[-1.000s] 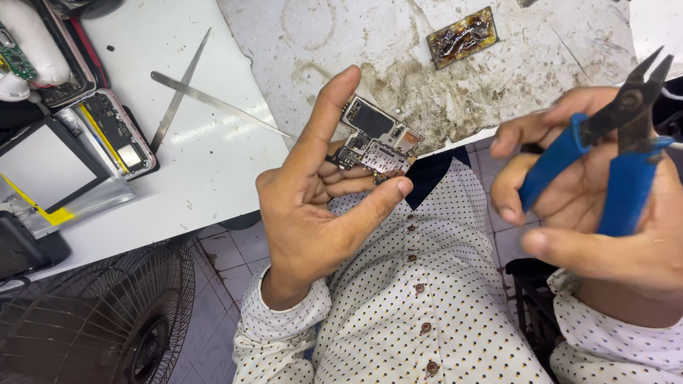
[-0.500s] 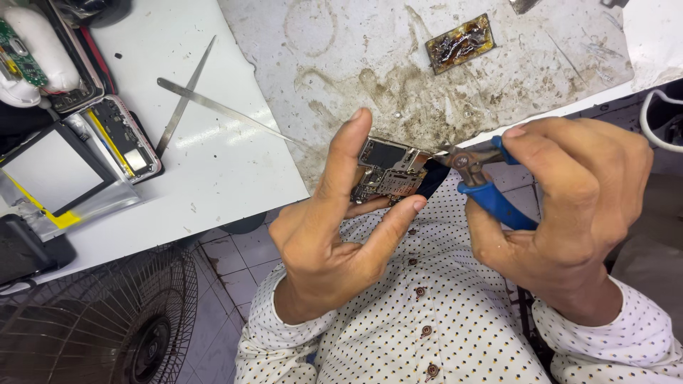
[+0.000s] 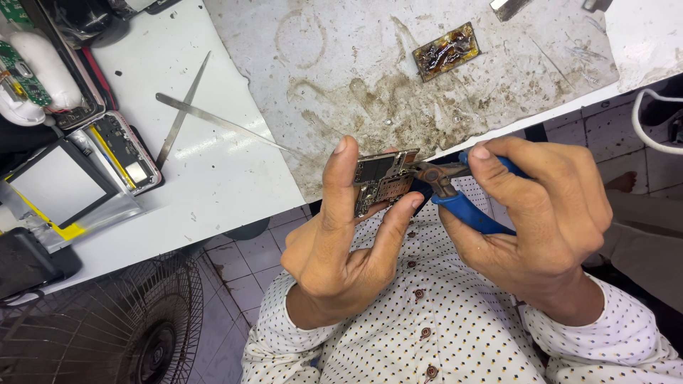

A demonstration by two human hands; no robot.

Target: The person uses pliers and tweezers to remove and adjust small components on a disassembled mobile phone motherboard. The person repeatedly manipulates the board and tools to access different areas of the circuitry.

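My left hand (image 3: pixel 341 242) holds a small phone circuit board (image 3: pixel 380 179) upright between thumb and fingers, just in front of the table edge. My right hand (image 3: pixel 541 213) grips blue-handled pliers (image 3: pixel 462 195). The pliers' metal jaws touch the right edge of the board. Both hands hover over my lap, above a white dotted shirt.
A stained grey mat (image 3: pixel 398 78) covers the white table (image 3: pixel 213 178), with a small burnt brown plate (image 3: pixel 446 51) on it. Two thin metal pry blades (image 3: pixel 186 117) lie crossed at left. An opened phone (image 3: pixel 124 153) and a flat screen panel (image 3: pixel 60 186) sit far left. A fan grille (image 3: pixel 121 327) stands on the tiled floor.
My right hand has swung the pliers in from the right, and their jaws now meet the board's edge. My left hand has tipped the board more upright.
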